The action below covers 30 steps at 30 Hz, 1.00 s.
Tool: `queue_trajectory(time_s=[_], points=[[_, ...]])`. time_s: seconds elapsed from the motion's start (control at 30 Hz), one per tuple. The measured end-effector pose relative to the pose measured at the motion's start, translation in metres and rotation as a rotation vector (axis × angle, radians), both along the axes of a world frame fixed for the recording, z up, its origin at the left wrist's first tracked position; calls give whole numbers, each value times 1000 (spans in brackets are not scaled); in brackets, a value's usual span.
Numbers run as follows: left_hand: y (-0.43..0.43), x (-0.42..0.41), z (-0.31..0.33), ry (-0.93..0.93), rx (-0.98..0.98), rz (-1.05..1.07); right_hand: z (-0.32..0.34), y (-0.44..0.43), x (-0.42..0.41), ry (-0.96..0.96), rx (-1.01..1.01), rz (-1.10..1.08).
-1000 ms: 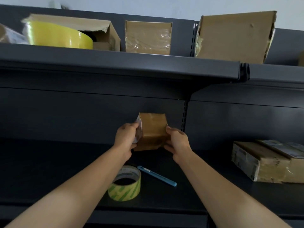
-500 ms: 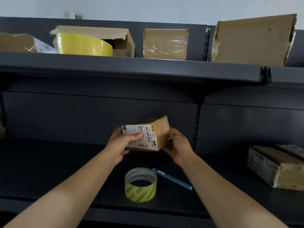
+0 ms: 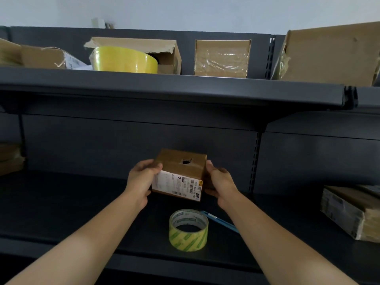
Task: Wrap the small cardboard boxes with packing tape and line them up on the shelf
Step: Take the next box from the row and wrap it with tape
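Left hand (image 3: 141,180), right hand (image 3: 219,183) curled, arms outstretched

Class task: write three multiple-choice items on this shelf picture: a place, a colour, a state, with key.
1. The green-and-yellow roll of packing tape stands: A on the floor; B on the dark lower shelf; C in a drawer.
2. The thin cutter beside the roll is: A red; B black; C blue.
3. The small brown cardboard box with a white label is: A gripped by both hands; B lying untouched; C held by one hand.
Key: 1 B, it rests there, in front of the box. 2 C, its handle shows blue. 3 A, left hand and right hand clasp its sides.
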<state>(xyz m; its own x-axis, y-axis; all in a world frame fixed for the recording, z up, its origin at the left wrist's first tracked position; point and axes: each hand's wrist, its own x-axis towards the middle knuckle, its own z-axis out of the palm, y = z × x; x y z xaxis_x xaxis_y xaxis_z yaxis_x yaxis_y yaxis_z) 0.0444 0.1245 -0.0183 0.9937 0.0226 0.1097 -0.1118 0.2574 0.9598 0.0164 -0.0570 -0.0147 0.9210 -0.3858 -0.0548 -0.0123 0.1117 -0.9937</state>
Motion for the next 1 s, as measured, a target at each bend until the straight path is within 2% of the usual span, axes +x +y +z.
queue_trajectory(time_s=[0.1,0.23,0.53,0.6,0.73,0.77,0.83,0.93,1.0], points=[[7,-1,-7,-21,35,35,0,7,-2,40,-9,107],[18,-3,-17,46,84,67,-4,16,-2,103,-46,187],[28,3,-32,131,198,86,-8,27,-12,201,-58,276],[28,4,-33,142,217,87,-9,25,-14,176,-111,261],[25,7,-35,153,240,100,-8,21,-12,-87,-489,20],[25,7,-36,156,242,102,-2,20,-16,-141,-533,49],[25,8,-36,162,239,108,10,21,-31,-114,-659,324],[25,10,-37,148,252,132,21,28,-50,78,-1120,793],[24,10,-36,144,276,174,21,35,-57,183,-1415,971]])
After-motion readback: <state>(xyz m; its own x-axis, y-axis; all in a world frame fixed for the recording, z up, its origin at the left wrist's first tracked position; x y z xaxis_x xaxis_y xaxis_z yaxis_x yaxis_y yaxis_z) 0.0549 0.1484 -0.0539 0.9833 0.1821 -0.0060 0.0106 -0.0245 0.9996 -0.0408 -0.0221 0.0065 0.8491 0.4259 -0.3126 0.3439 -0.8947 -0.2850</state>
